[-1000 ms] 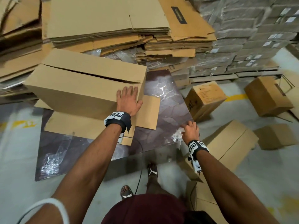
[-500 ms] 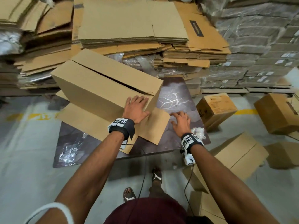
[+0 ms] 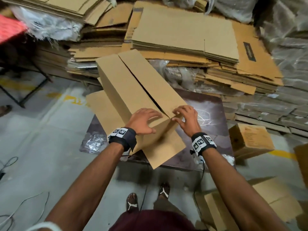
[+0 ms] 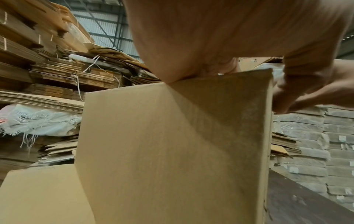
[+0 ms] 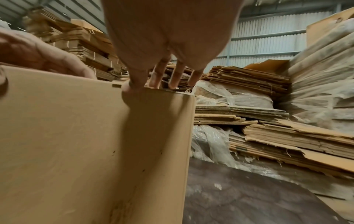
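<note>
Head view: long brown cardboard box (image 3: pixel 138 90) lies at a slant on the dark, lightning-patterned tabletop (image 3: pixel 210 104). Its two top flaps are folded down, with a dark seam between them. One loose bottom flap juts toward the person. Left hand (image 3: pixel 143 120) rests on the near end of the box, fingers spread and slightly bent over the left top flap, thumb down the end face. Right hand (image 3: pixel 186 119) is at the near right corner, fingers curled on the right top flap. Stacks of flattened brown cardboard sheets (image 3: pixel 183 30) lie behind the box. A small brown carton (image 3: pixel 250 140) sits on the floor to the right.

Left wrist view: the palm (image 4: pixel 220 37) presses on the top edge of the box end (image 4: pixel 172 151). Its fingers are hidden here. The right hand (image 4: pixel 306 91) touches the far corner.

Right wrist view: the thumb lies on the end panel and the fingers (image 5: pixel 177 75) reach over its top edge, pinching the cardboard (image 5: pixel 86 144).
</note>
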A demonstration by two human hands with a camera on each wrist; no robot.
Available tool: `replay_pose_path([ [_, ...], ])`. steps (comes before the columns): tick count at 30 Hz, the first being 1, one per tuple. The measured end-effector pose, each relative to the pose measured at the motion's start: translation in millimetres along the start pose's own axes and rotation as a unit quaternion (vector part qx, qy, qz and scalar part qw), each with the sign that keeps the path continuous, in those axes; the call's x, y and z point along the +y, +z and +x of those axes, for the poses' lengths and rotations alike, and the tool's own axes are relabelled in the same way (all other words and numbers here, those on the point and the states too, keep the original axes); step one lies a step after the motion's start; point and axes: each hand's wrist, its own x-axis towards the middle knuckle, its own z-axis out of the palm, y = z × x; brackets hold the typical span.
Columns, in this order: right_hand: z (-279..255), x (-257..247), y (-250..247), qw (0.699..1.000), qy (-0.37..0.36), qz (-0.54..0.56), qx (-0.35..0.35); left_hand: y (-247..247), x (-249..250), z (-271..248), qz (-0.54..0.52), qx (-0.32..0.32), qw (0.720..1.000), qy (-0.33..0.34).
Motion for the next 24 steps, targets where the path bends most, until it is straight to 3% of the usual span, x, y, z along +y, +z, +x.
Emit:
replay_pose_path([
  [3, 12, 2, -13, 0.999, -0.049, 0.006, -0.017, 7, 2, -3, 0.027, 0.029, 0.999, -0.003],
  [5, 19, 1, -25, 0.997, -0.049, 0.045, 0.025, 12, 6, 0, 0.049, 0.047, 0.998, -0.006],
  [9, 38, 10, -48, 0.955, 0.080, 0.189, 0.216, 18, 14, 10, 0.092, 0.057, 0.994, -0.007],
  [12, 62, 41, -52, 0.920, 0.186, 0.202, 0.281, 22, 21, 20, 0.114, 0.055, 0.992, -0.020],
  [16, 74, 83, -33, 0.917, 0.259, 0.179, 0.244, 37, 38, 36, 0.149, 0.067, 0.986, -0.008],
  [19, 68, 97, -14, 0.896, 0.339, 0.234, 0.166, 48, 50, 54, 0.162, 0.073, 0.984, -0.007],
  [24, 56, 116, 2, 0.868, 0.384, 0.308, 0.061, 59, 60, 83, 0.181, 0.059, 0.981, -0.030],
])
